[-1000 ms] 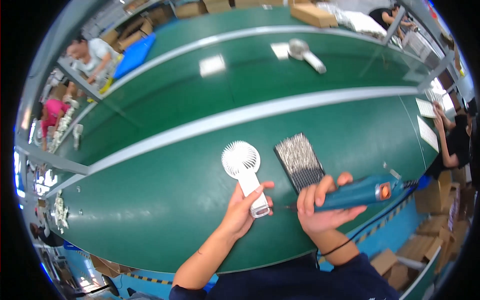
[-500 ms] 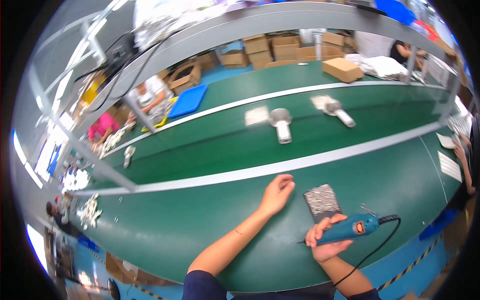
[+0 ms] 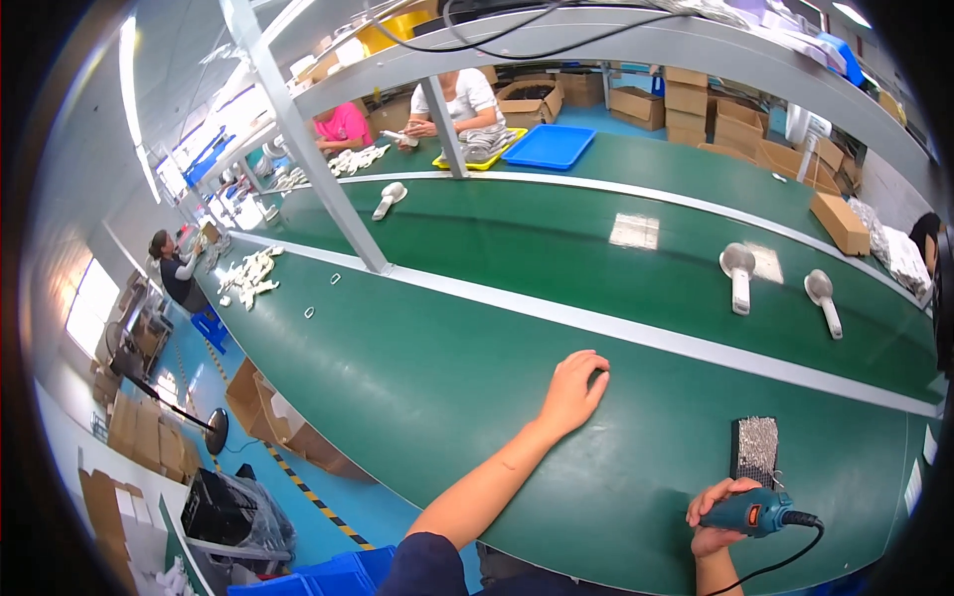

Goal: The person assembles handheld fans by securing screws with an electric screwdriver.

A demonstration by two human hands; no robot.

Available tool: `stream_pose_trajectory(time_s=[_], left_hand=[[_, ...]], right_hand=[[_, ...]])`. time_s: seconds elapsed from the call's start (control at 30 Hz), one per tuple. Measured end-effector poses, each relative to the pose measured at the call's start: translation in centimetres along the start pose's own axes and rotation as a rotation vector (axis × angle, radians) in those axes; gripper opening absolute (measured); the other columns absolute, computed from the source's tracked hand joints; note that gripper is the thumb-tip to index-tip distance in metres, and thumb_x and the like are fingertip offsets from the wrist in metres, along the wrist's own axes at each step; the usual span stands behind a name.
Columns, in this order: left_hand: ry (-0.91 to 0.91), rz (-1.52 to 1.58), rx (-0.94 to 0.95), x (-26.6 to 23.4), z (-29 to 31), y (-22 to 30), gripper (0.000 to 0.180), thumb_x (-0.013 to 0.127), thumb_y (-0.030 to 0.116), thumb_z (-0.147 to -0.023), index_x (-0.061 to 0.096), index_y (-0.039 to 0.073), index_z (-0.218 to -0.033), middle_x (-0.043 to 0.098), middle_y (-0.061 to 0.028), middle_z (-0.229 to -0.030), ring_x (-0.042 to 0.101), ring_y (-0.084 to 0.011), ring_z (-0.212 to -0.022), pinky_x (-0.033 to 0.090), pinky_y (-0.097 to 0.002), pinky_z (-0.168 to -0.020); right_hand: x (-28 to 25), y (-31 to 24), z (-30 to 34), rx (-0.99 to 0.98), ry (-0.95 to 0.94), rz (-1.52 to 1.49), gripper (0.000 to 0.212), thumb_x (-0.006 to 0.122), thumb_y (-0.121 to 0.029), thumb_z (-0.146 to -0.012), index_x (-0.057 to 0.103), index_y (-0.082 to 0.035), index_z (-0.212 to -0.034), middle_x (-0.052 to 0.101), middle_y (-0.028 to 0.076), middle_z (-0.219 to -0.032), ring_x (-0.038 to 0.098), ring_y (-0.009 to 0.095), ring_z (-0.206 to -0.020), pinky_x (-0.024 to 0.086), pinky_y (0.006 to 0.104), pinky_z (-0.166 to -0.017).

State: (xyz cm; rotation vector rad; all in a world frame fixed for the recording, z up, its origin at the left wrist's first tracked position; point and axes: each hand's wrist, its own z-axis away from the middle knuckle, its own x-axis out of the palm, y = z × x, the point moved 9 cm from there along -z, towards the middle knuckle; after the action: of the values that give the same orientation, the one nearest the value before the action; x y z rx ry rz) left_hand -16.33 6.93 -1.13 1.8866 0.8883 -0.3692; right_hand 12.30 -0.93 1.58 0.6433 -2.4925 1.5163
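Observation:
My right hand (image 3: pixel 717 517) is wrapped round a teal electric screwdriver (image 3: pixel 755 512), its black cable looping down towards the lower edge. Just beyond that hand lies a black tray (image 3: pixel 736 449) heaped with small silvery pieces that look like screws. My left hand (image 3: pixel 574 395) rests on the green worktop (image 3: pixel 477 417), holding nothing. Its fingers bend loosely, with the thumb apart from them. On the green belt past the metal rail lie white round-headed handheld devices: one (image 3: pixel 738 278) beyond the tray, another (image 3: pixel 824 303) to its right, a third (image 3: pixel 389 200) far left.
A metal rail (image 3: pixel 556 318) divides the worktop from the belt; an upright post (image 3: pixel 318 149) rises from it. White parts (image 3: pixel 253 278) are piled at the far left, near two small rings. Co-workers sit across by a blue tray (image 3: pixel 550 147). Cardboard boxes (image 3: pixel 636 107) stand behind.
The view has swung left, so the worktop, tray and belt devices appear farther right. My right hand still grips the screwdriver; my left hand stays on the worktop.

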Motion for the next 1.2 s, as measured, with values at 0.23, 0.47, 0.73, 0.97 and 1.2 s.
stream_pose_trajectory(time_s=[0.23, 0.47, 0.73, 0.97, 1.2], left_hand=[[0.027, 0.019, 0.033, -0.1, 0.2, 0.9, 0.010, 0.060, 0.011, -0.083, 0.058, 0.005, -0.091, 0.060, -0.0088, -0.103, 0.051, -0.0305, -0.113, 0.039, -0.0419, -0.093], [-0.128, 0.020, -0.070, 0.2, -0.8, -0.6, 0.013, 0.061, 0.017, -0.085, 0.062, 0.005, -0.091, 0.062, -0.0084, -0.104, 0.051, -0.0287, -0.114, 0.039, -0.0398, -0.095], [0.245, -0.276, -0.005, -13.8, -13.2, -16.0, 0.030, 0.059, 0.012, -0.081, 0.055, 0.000, -0.108, 0.060, -0.0188, -0.105, 0.057, -0.0348, -0.101, 0.045, -0.0422, -0.089], [0.455, -0.891, -0.454, -28.8, -17.6, -34.7, 0.035, 0.059, 0.028, -0.087, 0.051, 0.002, -0.110, 0.052, -0.0147, -0.113, 0.052, -0.0327, -0.106, 0.049, -0.0468, -0.081], [0.316, -0.950, -0.851, -34.2, -17.3, -43.1, 0.052, 0.052, 0.034, -0.091, 0.040, 0.010, -0.135, 0.025, -0.0103, -0.150, 0.032, -0.0336, -0.133, 0.036, -0.0568, -0.097]], right_hand=[[-2.1, 1.5, -0.6, 0.130, 0.038, -0.079, 0.078, 0.045, -0.071, -0.083, 0.027, -0.010, -0.128, 0.043, 0.003, -0.077, 0.046, 0.011, -0.048, 0.042, 0.0235, -0.043], [-1.8, 1.8, -1.9, 0.142, 0.080, 0.022, 0.079, 0.051, -0.068, -0.082, 0.028, -0.008, -0.129, 0.045, 0.006, -0.077, 0.048, 0.015, -0.046, 0.044, 0.0271, -0.039], [0.4, 6.8, -0.5, 0.533, 0.569, -0.193, 0.054, 0.028, -0.054, -0.098, 0.037, -0.010, -0.128, 0.042, 0.000, -0.067, 0.038, 0.009, -0.036, 0.035, 0.0234, -0.027], [0.7, 6.9, 0.2, 0.640, 0.710, 0.161, 0.047, 0.034, -0.052, -0.097, 0.045, -0.011, -0.118, 0.050, 0.002, -0.070, 0.039, 0.011, -0.043, 0.031, 0.0225, -0.038], [1.6, 5.7, 0.6, 0.620, 0.794, 0.250, 0.045, 0.043, -0.054, -0.094, 0.051, -0.014, -0.114, 0.055, 0.001, -0.076, 0.045, 0.010, -0.056, 0.035, 0.0203, -0.048]])
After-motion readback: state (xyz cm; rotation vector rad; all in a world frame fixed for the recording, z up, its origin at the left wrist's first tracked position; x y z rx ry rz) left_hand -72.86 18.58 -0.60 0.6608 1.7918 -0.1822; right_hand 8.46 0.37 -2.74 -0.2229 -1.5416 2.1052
